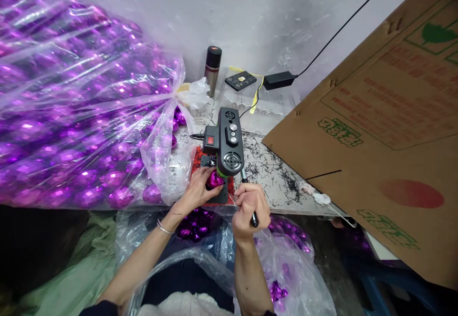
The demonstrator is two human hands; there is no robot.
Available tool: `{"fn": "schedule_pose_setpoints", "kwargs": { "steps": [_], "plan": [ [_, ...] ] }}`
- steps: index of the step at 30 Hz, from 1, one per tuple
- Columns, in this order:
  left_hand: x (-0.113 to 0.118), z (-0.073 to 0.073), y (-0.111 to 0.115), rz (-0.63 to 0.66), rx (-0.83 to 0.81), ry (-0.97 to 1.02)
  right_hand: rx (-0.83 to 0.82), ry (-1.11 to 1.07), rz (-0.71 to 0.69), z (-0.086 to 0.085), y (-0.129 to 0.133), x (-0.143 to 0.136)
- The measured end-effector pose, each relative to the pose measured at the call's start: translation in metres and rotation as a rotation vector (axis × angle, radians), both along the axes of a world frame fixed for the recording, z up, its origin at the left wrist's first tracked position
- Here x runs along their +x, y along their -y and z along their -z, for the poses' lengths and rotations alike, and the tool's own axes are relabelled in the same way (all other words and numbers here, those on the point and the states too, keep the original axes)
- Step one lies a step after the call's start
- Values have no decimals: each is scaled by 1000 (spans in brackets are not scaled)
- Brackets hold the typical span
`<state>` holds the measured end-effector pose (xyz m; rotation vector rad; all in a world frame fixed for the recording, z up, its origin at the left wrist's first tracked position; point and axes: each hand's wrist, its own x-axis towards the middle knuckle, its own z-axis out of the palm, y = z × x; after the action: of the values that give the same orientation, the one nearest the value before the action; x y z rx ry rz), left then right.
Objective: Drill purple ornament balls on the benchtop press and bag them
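A black machine (pixel 231 139) with round vents, silver buttons and a red switch stands near the front edge of the bench. My left hand (pixel 203 187) holds a shiny purple ball (pixel 214 179) beneath the machine's front end, over a dark base plate (pixel 220 196). The fingers of my right hand (pixel 251 208) are wrapped round a lever handle (pixel 254 219) at the machine's right side. Below the bench edge, more purple balls (pixel 196 225) lie in clear plastic near my lap.
A huge clear bag (pixel 78 110) of purple balls fills the left side. Behind the machine are a thermos (pixel 212 70), a black pad (pixel 241 80) and a power adapter (pixel 279 80). A large cardboard box (pixel 379 134) leans at the right. Black bits litter the bench (pixel 265 173).
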<state>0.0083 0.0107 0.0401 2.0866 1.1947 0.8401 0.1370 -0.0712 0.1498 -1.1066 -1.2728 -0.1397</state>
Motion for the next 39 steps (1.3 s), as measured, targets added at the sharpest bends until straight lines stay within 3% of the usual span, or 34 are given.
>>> {"fn": "schedule_pose_setpoints", "kwargs": {
  "steps": [6,18,26,39],
  "plan": [
    [3,24,10,-49,22,41,-6,8,-22,5,2,2],
    [2,30,10,-30,39,64,80,66,35,58,-2,3],
    [2,39,8,-41,94,131,121,71,23,65,-5,5],
    [2,38,5,-22,68,187,148,32,-8,72,-11,2]
  ]
}}
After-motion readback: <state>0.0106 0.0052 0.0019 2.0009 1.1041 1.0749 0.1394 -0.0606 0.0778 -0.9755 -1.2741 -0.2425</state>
